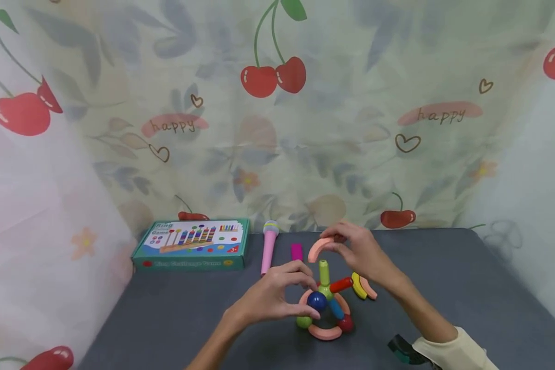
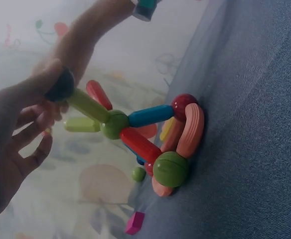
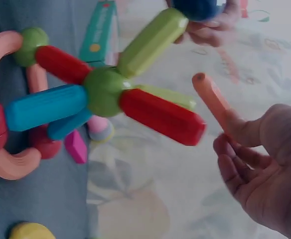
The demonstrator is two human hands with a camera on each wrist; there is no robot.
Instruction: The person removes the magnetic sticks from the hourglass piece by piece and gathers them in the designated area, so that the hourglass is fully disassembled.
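Observation:
My left hand (image 1: 277, 290) pinches a dark blue ball (image 1: 317, 301) between thumb and fingers. The ball sits on the end of a yellow-green rod (image 2: 88, 105) that juts from the green middle ball (image 2: 114, 124) of a ball-and-rod toy structure. Above it, my right hand (image 1: 363, 254) pinches a curved pink stick (image 1: 318, 250) by one end; its other end points free, near the top of an upright light green rod (image 1: 324, 272). A red rod (image 3: 163, 115) also sticks out of the middle ball. Blue and red rods run down to a ring of balls and curved pink sticks (image 1: 325, 333) on the table.
Right of the structure lie a yellow curved stick (image 1: 358, 286) and another pink one (image 1: 368, 288). Behind are a magenta block (image 1: 297, 252), a pink toy microphone (image 1: 269, 249) and a green game box (image 1: 189, 263). A printed curtain (image 1: 277, 169) rises behind the grey table (image 1: 176, 318).

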